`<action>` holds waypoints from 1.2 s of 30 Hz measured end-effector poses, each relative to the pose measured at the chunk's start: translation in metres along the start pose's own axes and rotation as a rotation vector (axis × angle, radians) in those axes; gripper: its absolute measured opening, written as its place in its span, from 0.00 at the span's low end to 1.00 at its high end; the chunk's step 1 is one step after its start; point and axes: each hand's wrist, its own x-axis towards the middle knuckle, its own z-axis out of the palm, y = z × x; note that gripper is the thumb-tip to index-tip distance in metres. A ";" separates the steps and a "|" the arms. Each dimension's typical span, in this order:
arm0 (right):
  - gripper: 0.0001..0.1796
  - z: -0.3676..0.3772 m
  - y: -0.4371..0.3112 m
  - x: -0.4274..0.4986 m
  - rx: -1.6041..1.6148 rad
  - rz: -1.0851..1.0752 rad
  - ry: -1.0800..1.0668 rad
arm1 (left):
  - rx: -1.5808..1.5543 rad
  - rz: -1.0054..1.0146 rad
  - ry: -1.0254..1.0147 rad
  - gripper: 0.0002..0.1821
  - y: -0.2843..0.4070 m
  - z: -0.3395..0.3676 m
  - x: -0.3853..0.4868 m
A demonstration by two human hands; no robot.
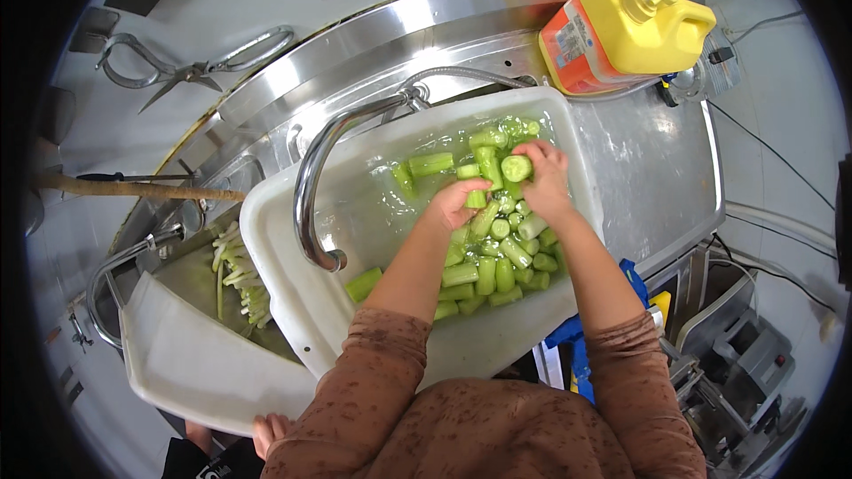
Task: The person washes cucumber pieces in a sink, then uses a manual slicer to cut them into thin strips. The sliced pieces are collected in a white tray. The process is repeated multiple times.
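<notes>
A large white plastic tub (399, 123) of water lies in front of me, partly filled with cut, pale green vegetable chunks (514, 253). My right hand (549, 179) grips one thick round chunk (516, 168), its cut face turned up, at the tub's far right. Just left of it, my left hand (454, 206) has thumb and fingers around a smaller green piece (476, 199); my palm hides part of it. Several chunks touch or float around both hands. A few others lie apart from the pile, such as one length (430, 163) towards the far side.
A curved chrome faucet (319, 159) arches over the tub's left side. The yellow pump jug (632, 33) stands at the back right. On the left, another person's hand (269, 431) touches a second white tub (193, 352), near scallion-like stalks (243, 276). Large scissors (190, 72) hang on the wall.
</notes>
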 end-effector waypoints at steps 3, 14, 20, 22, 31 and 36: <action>0.30 -0.005 0.010 -0.016 0.169 -0.033 0.101 | -0.001 0.163 -0.099 0.20 0.005 -0.005 -0.006; 0.24 0.000 -0.032 -0.069 1.075 0.184 -0.559 | 0.252 0.352 -0.538 0.52 0.059 0.009 -0.046; 0.17 0.052 -0.057 -0.064 -0.120 -0.538 -0.254 | -0.185 0.396 -0.756 0.48 0.056 0.028 -0.066; 0.17 0.064 -0.069 -0.061 -0.183 -0.574 -0.384 | -0.231 0.432 -0.845 0.44 0.053 0.037 -0.071; 0.15 0.065 -0.093 -0.062 -0.417 -0.313 -0.796 | -0.274 0.493 -0.687 0.40 0.037 0.048 -0.077; 0.17 0.046 -0.065 -0.066 -0.474 -0.444 -0.580 | -0.177 0.479 -0.481 0.32 0.040 0.038 -0.077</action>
